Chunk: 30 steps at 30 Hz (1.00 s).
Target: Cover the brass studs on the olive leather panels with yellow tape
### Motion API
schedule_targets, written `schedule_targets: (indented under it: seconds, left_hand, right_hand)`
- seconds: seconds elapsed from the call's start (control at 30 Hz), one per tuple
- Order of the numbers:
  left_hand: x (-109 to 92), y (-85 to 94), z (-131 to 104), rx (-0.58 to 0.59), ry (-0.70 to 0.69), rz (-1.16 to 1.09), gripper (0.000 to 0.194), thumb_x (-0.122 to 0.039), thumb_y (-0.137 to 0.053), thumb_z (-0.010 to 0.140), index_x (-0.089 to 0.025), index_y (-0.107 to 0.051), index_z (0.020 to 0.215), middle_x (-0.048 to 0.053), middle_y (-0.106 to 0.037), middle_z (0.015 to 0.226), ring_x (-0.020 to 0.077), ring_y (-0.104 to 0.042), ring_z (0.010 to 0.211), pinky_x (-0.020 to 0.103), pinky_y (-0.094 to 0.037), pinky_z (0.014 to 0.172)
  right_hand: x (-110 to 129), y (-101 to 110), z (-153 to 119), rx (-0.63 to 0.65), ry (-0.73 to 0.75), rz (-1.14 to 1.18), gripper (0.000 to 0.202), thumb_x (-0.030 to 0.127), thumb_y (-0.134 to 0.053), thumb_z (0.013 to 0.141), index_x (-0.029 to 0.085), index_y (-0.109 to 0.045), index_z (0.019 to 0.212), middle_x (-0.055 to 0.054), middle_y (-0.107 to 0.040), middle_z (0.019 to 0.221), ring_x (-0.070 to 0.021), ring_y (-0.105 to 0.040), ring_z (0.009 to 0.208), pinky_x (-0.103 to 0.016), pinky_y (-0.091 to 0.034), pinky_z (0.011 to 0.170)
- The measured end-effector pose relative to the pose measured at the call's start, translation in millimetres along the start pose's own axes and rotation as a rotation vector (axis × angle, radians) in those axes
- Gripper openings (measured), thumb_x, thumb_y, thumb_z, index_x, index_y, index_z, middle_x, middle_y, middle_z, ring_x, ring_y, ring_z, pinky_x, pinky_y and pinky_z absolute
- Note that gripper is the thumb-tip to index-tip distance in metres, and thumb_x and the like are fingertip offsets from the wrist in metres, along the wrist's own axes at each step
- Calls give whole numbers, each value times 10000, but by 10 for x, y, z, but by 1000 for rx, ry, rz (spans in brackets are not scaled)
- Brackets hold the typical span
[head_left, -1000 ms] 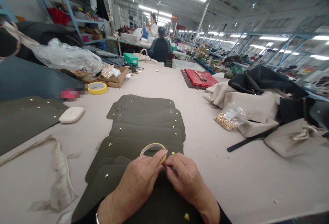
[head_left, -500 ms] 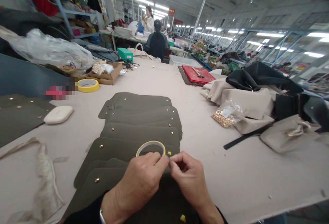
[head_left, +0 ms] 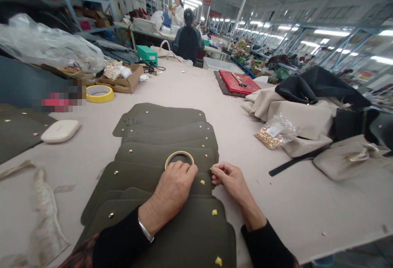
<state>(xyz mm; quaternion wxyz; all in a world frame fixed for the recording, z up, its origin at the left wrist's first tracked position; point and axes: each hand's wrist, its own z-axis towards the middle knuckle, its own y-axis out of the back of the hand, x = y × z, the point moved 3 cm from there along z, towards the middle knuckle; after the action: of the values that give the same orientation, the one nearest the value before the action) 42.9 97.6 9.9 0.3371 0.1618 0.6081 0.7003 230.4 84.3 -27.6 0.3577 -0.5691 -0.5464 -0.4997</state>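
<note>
Dark green panels with metal studs lie overlapped in a column on the pale table. My left hand is closed on a roll of yellow tape above the middle panels. To its right, my right hand pinches a small yellow piece of tape at the panels' right edge. Small yellow pieces sit along the right side of the nearer panels, one below the right hand and another near the bottom.
At left are a white case, a second yellow tape roll and a cardboard box. A red pad holds a hammer. Beige and black bags and a bag of gold studs lie right. People are beyond the table.
My hands have moved apart and up over the panels, the right one away from the tape roll with a yellow piece. A yellow piece below them has come into view.
</note>
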Motion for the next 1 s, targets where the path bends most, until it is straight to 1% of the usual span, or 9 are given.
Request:
schedule_targets:
  seconds: [0.13,0.23,0.4,0.47,0.6,0.7,0.77,0.9,1.0]
  left_hand:
    - [-25,10,-15,9,25,-57,167,-135,-387,923,-172,-545,883,51,-555,832,204,-483,764,341,-415,707]
    - [-14,-4,-7,15,30,-33,163,-134,-385,924,-175,-542,914,57,-552,875,209,-482,787,336,-409,705]
    - [26,-6,38,20,40,-1,154,-125,-397,910,-173,-541,888,58,-560,819,229,-483,793,355,-397,711]
    - [23,-2,38,35,44,-18,153,-116,-395,907,-169,-538,891,56,-562,804,226,-489,773,354,-395,705]
    - [-9,-5,-14,68,18,-84,154,-114,-379,918,-167,-523,911,43,-562,813,201,-506,743,341,-395,706]
    - [-10,-17,-62,72,14,-117,165,-100,-364,921,-172,-513,918,34,-561,831,192,-512,742,328,-390,688]
    - [1,-34,-83,60,10,-114,172,-99,-355,924,-172,-510,919,36,-558,839,190,-511,739,326,-388,680]
    - [22,-84,-90,22,-7,-83,175,-119,-346,932,-175,-509,898,39,-548,817,196,-502,723,334,-388,676]
    - [25,-114,-85,18,-6,-65,162,-112,-361,922,-180,-507,900,36,-546,812,198,-496,713,339,-389,672]
  right_hand:
    - [5,-4,34,28,-6,-38,360,472,-725,672,129,-644,744,-4,-611,625,-119,-601,569,-252,-550,565]
    - [24,-3,41,56,-11,-67,343,458,-715,684,128,-637,738,0,-609,616,-115,-598,569,-246,-542,561]
    - [49,-13,54,90,-18,-103,309,422,-690,706,123,-628,759,-2,-610,623,-105,-588,566,-230,-524,552]
    - [68,-16,51,106,-31,-136,286,398,-675,717,121,-625,767,5,-598,611,-92,-569,532,-213,-502,523]
    - [104,-26,9,178,-81,-233,210,338,-630,739,130,-601,754,29,-568,562,-66,-507,430,-181,-424,434]
    - [129,-44,-46,227,-74,-331,145,283,-584,755,140,-596,739,35,-560,547,-68,-490,422,-180,-401,428]
    - [163,-63,-83,235,-16,-426,127,256,-562,763,142,-615,744,26,-577,563,-77,-502,447,-187,-401,446]
    - [275,-121,-142,210,201,-678,123,195,-545,767,154,-651,722,-10,-649,639,-112,-567,562,-216,-409,535]
    - [313,-170,-158,202,298,-815,137,153,-525,771,168,-651,723,-11,-663,651,-129,-584,594,-237,-404,572]
